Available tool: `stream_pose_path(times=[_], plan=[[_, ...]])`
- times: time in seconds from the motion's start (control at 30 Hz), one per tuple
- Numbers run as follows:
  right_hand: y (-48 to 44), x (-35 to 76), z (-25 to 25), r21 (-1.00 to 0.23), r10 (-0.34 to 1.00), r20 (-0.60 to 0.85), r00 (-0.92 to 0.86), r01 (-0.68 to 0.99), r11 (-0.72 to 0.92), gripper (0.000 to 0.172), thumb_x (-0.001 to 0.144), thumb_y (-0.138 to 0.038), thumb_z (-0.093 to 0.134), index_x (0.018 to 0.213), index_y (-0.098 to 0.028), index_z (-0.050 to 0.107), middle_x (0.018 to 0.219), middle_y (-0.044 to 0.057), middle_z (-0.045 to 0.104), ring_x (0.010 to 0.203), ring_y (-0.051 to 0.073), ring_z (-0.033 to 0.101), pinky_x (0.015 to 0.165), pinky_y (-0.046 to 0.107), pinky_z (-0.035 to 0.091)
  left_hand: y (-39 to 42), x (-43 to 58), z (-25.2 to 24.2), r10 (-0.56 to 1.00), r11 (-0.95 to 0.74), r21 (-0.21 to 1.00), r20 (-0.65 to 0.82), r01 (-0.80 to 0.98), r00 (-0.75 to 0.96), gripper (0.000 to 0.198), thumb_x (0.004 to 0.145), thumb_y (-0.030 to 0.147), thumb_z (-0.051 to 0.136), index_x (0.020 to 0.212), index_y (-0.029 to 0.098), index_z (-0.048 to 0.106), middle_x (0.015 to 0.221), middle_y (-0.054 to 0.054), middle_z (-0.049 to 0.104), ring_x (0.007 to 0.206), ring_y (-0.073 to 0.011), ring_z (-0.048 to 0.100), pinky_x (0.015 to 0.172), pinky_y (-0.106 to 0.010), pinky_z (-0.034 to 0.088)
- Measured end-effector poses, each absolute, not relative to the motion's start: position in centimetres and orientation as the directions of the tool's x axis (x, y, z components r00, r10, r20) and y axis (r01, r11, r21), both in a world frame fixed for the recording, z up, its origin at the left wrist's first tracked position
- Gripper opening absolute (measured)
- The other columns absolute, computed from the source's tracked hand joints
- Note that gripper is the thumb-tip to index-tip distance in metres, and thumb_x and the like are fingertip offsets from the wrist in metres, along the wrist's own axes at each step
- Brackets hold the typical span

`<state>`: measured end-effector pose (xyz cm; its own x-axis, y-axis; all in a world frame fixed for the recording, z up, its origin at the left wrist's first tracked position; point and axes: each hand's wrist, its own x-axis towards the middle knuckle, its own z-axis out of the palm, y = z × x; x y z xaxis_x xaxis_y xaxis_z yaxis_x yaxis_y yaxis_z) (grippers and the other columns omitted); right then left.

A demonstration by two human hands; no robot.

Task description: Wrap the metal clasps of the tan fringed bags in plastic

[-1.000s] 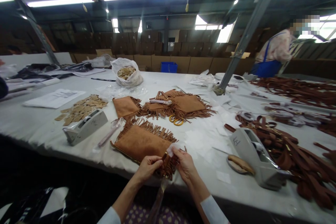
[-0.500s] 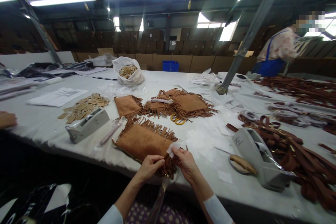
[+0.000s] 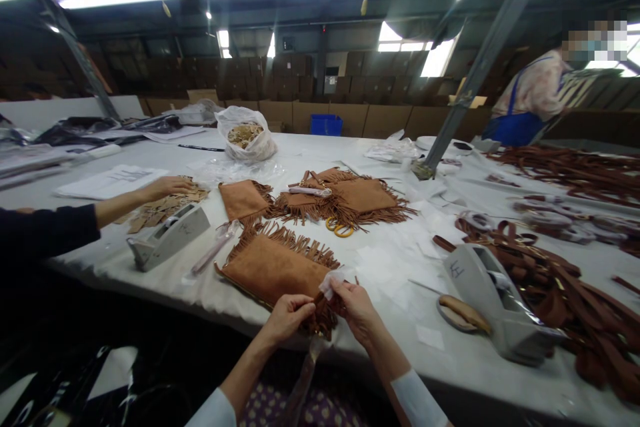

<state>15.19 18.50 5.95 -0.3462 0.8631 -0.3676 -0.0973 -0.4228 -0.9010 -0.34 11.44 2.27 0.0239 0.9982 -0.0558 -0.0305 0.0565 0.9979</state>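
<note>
A brown suede bag (image 3: 275, 268) with fringed edges lies at the table's front edge. My right hand (image 3: 354, 309) pinches a small piece of white tissue paper (image 3: 332, 282) over the bag's right end. Just left of it, my left hand (image 3: 290, 317) is closed in a pinch beside the brown fringe (image 3: 326, 320); what lies between its fingertips is hidden. A strap in a clear wrapper (image 3: 305, 377) hangs below a metal clasp toward my lap. Yellow-handled scissors (image 3: 341, 227) lie behind the bag.
A co-worker's hand (image 3: 173, 185) rests over a pile of tan tags (image 3: 163, 211). Tape dispensers stand left (image 3: 170, 235) and right (image 3: 493, 300). More fringed bags (image 3: 367, 195) lie behind, brown straps (image 3: 565, 293) at right. A metal post (image 3: 467, 97) rises from the table.
The co-worker's arm has reached in from the left, its hand now over the tag pile. My hands have stayed almost in place at the bag's right end.
</note>
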Motion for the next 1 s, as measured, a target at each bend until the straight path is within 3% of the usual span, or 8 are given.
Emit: stream_pose_path(times=[0.17,0.37,0.67,0.8,0.9,1.0], plan=[[19.0,15.1,6.1,-0.895,0.834,-0.412,-0.367,-0.006,-0.445,0.041,0.068,-0.054,0.067,0.059,-0.015,0.059,0.052,-0.001,0.057,0.048,0.009,0.049,0.051,0.022,0.038,11.4,-0.2,2.3,0.999,0.034,0.999,-0.034,-0.018,0.030,0.037,0.077,0.045,0.063,0.083,0.010,0.074,0.066,-0.003,0.067,0.058,-0.0133,0.055,0.059,-0.023,0.041],[19.4,15.1,5.9,-0.926,0.858,-0.361,-0.366,0.032,-0.376,0.043,0.069,-0.053,0.066,0.051,-0.015,0.056,0.045,-0.002,0.051,0.043,0.007,0.041,0.047,0.021,0.031,11.4,-0.1,2.7,0.999,0.017,1.000,-0.016,-0.010,0.051,0.036,0.080,0.044,0.060,0.083,0.011,0.073,0.065,-0.003,0.066,0.058,-0.0132,0.055,0.058,-0.023,0.041],[18.9,15.0,5.5,-0.963,0.906,-0.086,-0.415,0.268,0.032,0.050,0.075,-0.057,0.054,0.045,-0.017,0.050,0.042,-0.004,0.041,0.042,0.008,0.030,0.044,0.024,0.020,11.4,-0.2,3.0,1.000,0.013,0.999,-0.014,0.035,0.017,0.033,0.081,0.042,0.059,0.074,0.011,0.069,0.062,-0.003,0.062,0.057,-0.0127,0.053,0.055,-0.022,0.040],[17.3,14.7,5.7,-0.905,0.922,0.005,-0.387,0.390,0.168,0.043,0.075,-0.048,0.057,0.045,-0.018,0.053,0.044,-0.002,0.047,0.045,0.010,0.038,0.044,0.024,0.024,11.2,-0.1,2.6,1.000,0.010,0.999,-0.009,0.040,-0.018,0.030,0.081,0.038,0.060,0.092,0.011,0.066,0.068,-0.002,0.063,0.061,-0.0135,0.055,0.059,-0.023,0.043],[15.8,14.3,5.7,-0.875,0.927,0.034,-0.373,0.437,0.208,0.034,0.074,-0.043,0.059,0.052,-0.017,0.061,0.048,0.000,0.055,0.050,0.013,0.048,0.046,0.024,0.031,11.0,-0.2,2.5,0.997,0.026,0.999,-0.023,0.036,-0.071,0.047,0.079,0.036,0.063,0.118,0.012,0.051,0.063,0.002,0.061,0.058,-0.0131,0.055,0.059,-0.023,0.043],[14.6,14.0,5.6,-0.878,0.913,0.069,-0.402,0.409,0.247,0.024,0.074,-0.038,0.061,0.065,-0.017,0.065,0.057,0.001,0.062,0.057,0.016,0.056,0.050,0.025,0.039,10.3,-0.6,3.0,0.999,0.030,1.000,-0.030,0.004,-0.046,0.058,0.078,0.035,0.066,0.126,0.014,0.042,0.067,0.002,0.062,0.062,-0.0138,0.057,0.064,-0.024,0.045]])
